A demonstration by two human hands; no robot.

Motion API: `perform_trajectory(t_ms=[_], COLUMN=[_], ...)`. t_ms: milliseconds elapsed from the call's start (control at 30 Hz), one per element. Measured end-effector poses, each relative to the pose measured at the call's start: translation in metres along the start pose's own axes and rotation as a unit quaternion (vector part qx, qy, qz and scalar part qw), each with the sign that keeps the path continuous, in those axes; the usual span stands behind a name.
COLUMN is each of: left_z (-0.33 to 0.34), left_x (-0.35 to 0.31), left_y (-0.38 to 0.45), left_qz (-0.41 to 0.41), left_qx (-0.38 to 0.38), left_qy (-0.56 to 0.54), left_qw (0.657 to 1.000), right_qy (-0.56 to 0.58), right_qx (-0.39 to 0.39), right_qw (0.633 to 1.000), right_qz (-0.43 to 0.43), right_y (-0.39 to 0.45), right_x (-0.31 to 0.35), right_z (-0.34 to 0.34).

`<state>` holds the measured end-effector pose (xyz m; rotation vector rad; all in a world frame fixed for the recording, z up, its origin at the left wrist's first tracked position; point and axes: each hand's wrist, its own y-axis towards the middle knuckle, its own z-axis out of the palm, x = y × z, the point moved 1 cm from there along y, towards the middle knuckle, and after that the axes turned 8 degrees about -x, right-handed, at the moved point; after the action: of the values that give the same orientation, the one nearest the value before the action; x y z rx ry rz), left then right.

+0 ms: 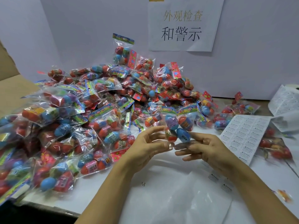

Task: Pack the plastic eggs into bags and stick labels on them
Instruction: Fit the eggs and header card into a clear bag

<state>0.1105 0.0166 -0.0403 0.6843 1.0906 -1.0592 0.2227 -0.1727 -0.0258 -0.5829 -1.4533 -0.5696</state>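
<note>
Between my hands I hold up a clear bag of plastic eggs (pixel 177 125) with blue, red and purple eggs and a colourful header strip on top. My left hand (pixel 147 147) pinches the bag's lower edge between thumb and curled fingers. Opposite it, my right hand (pixel 206 148) reaches in, its fingers nearly straight and touching the underside by the blue egg; the fingertips are blurred. A sheet of white warning labels (pixel 242 136) lies on the table just right of my right hand.
A big pile of filled egg bags (pixel 97 110) covers the table's left and back. More bags (pixel 275 148) lie at the right under the label sheet. A cardboard box flap (pixel 14 88) is at far left. White plastic sheeting (pixel 169 194) with loose labels (pixel 213 177) lies in front.
</note>
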Motion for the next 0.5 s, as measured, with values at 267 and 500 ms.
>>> perform_trajectory(t_ms=[267,500], left_z=[0.008,0.009], left_x=[0.003,0.009], left_y=[0.001,0.002], left_qz=[0.005,0.063], left_qx=[-0.012,-0.078], left_qy=[0.001,0.054], left_qw=[1.0,0.993], right_qy=[-0.03,-0.201], right_qx=[-0.043,-0.264], right_qw=[0.998,0.932], right_qz=[0.03,-0.147], right_y=[0.003,0.001], right_x=[-0.006,-0.014], right_z=[0.01,0.019])
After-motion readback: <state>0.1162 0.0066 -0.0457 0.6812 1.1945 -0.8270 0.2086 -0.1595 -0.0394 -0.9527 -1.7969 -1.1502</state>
